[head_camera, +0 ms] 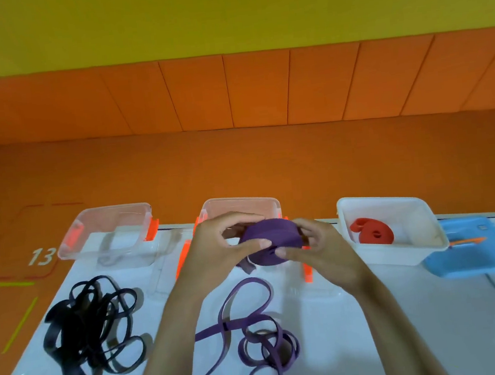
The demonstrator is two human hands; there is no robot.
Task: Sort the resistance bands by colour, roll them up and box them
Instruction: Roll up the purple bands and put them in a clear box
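Holding the purple roll (272,242) above the middle clear box (241,203), we clasp it from both sides. The left grip (216,251) curls over its top with the thumb on its face, and the right grip (323,249) pinches its right side. On the white sheet (346,329), loose purple bands (255,333) lie near the front edge and black bands (93,328) toward the left edge, before the left clear box (105,214). Toward the right edge, red rolls (373,232) sit in the white box (394,199), just beside a blue lid (476,255).

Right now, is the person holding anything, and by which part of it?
Yes: a rolled purple band. The left hand pinches its left side; the right hand grips its right side, thumb on the front.
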